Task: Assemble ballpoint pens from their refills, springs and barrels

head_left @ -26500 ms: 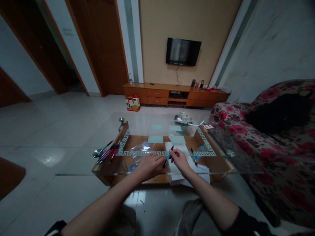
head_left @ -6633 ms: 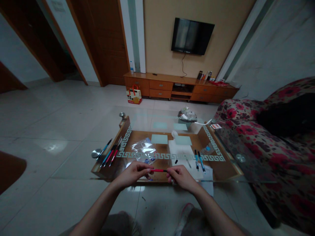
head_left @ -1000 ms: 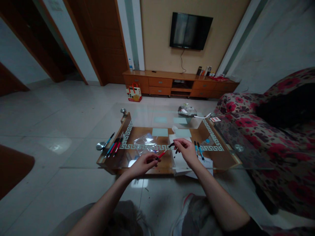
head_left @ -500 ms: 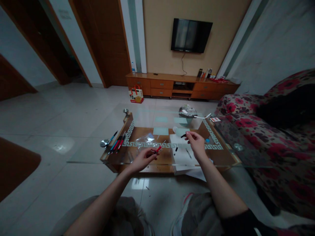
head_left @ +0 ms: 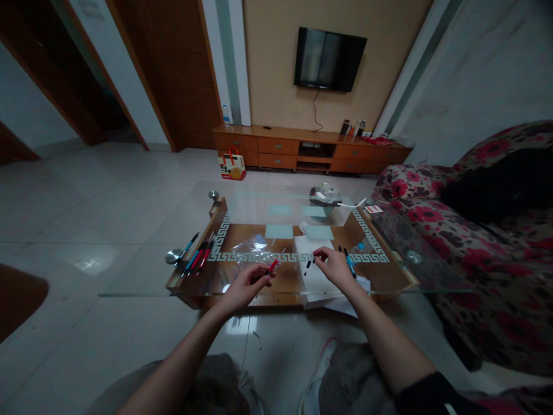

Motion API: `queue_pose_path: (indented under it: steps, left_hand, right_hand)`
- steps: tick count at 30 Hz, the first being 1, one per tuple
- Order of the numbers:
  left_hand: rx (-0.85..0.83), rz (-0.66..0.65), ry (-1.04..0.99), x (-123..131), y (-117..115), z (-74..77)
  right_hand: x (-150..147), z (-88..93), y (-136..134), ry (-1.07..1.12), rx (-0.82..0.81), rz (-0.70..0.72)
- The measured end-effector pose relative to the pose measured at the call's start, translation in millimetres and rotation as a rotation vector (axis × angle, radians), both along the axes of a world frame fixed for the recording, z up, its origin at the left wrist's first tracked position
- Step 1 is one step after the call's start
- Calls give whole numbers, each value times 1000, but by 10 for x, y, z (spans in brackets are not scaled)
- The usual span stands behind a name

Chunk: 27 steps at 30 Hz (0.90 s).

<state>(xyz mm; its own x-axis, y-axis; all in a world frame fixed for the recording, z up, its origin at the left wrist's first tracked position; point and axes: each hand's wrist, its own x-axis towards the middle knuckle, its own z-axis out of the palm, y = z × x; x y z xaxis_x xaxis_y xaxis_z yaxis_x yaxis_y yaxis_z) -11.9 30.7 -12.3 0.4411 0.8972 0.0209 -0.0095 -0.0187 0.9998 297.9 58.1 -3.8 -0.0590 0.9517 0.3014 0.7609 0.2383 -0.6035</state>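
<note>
Slim red pen barrel [head_left: 273,266] pinched in the left hand [head_left: 248,282]

Head view: the barrel sits between thumb and fingers of the left hand, its lower end covered by them, its upper end jutting past the fingertips and slanting up to the right. A thin pale rod [head_left: 283,251] shows just beyond that end, roughly in line with it. This grip is narrow, closed around the barrel, above the clear glass tabletop [head_left: 142,276].

The right hand [head_left: 334,266] is to the right of the barrel, apart from it, thumb and forefinger close together. A small black piece [head_left: 314,260] shows at their tips; I cannot tell whether it is gripped or lies on the glass. Just beside it lies a short black cylinder [head_left: 308,264], with a tiny dark bit [head_left: 305,274] nearer the person. Blue-and-black pens [head_left: 349,265] lie beside the right hand. Red, blue and black pens [head_left: 204,257] lie at the left, well apart from either hand.
</note>
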Motion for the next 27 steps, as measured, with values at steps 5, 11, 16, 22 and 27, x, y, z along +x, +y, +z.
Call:
queue_pose_path:
  steps: [5, 11, 16, 22, 27]
  left_hand:
    - [-9, -7, -18, 0, -1, 60]
    - [-35, -6, -19, 23, -23, 146]
    - [-43, -14, -17, 31, -28, 190]
    - [-45, -9, 3, 18, -18, 138]
    - [-49, -6, 1, 13, -21, 125]
  right_hand:
    - [38, -42, 30, -16, -47, -7]
    - [58, -88, 31, -72, -74, 7]
    - [47, -123, 17, -117, -108, 19]
    - [20, -143, 13, -174, -116, -19]
    - [20, -149, 0, -193, -123, -34]
